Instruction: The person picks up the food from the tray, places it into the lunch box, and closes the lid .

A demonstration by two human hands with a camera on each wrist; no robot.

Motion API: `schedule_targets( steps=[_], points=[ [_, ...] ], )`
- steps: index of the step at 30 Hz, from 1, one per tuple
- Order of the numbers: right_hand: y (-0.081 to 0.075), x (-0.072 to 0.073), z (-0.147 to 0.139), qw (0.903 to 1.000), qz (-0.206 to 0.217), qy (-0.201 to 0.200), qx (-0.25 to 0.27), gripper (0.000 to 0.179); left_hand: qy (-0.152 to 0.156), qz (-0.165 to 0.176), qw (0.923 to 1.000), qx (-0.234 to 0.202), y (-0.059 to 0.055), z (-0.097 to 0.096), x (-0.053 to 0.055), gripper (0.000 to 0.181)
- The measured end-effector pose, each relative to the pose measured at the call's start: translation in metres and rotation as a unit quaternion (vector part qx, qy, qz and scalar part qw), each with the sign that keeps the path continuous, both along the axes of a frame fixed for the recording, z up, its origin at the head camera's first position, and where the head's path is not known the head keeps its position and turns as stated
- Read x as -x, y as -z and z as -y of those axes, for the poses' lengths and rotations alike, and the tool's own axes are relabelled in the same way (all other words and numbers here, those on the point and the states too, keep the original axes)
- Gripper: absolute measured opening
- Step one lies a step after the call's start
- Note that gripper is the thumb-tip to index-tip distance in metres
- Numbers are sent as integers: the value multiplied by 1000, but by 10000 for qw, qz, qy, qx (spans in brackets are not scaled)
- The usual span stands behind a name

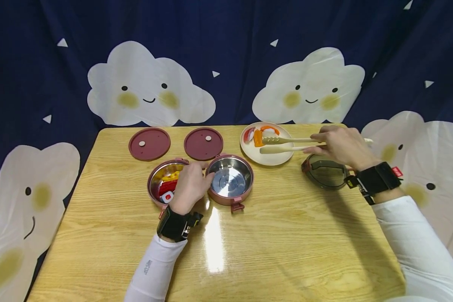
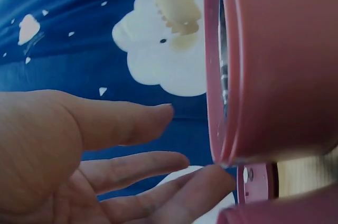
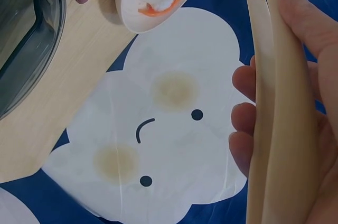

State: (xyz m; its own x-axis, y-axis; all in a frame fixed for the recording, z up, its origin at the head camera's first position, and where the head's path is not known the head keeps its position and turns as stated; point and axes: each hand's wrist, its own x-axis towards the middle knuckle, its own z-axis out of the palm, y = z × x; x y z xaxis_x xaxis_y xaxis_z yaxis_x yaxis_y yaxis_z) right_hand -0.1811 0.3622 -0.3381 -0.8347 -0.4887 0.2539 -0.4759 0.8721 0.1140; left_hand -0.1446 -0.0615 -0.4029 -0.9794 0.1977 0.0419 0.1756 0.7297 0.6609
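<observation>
In the head view my left hand (image 1: 190,184) is between two pink steel-lined pots. Its thumb and fingers are extended in the left wrist view, with fingertips close to the rim of a pot (image 2: 290,65); contact is unclear. The left pot (image 1: 151,185) holds toy food: a yellow piece (image 1: 171,177), a red piece (image 1: 167,187) and a sushi roll (image 1: 167,197). Bare steel shows inside the right pot (image 1: 226,200). My right hand (image 1: 343,144) grips beige tongs (image 1: 277,149), whose parted tips hover over a cream plate (image 1: 272,160) with red (image 1: 248,134) and orange (image 1: 258,138) sushi toys.
Two round maroon lids (image 1: 151,147) lie at the back left of the wooden table (image 1: 279,235). A dark see-through lid (image 1: 327,174) with a handle is under my right forearm. Behind the table hangs a navy cloth (image 1: 234,42) with clouds.
</observation>
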Motion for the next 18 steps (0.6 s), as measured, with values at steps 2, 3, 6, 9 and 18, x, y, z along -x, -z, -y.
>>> schedule_targets(
  steps=[2,3,6,9,18],
  points=[
    [1,1,0,10000,-22,2,1,39,8,-92,9998,149,3,-3,0,27],
    [2,2,0,10000,-28,0,3,39,10,-142,9997,195,4,-4,0,21],
    [3,3,1,10000,-54,-17,7,39,-92,-227,9993,292,9,-6,3,11],
    [5,6,0,9999,-95,-47,-24,39,-192,-164,9993,289,11,-6,6,8],
    [3,22,-3,9994,-202,-71,-278,43,-176,12,9991,389,12,-8,11,10]
  ],
)
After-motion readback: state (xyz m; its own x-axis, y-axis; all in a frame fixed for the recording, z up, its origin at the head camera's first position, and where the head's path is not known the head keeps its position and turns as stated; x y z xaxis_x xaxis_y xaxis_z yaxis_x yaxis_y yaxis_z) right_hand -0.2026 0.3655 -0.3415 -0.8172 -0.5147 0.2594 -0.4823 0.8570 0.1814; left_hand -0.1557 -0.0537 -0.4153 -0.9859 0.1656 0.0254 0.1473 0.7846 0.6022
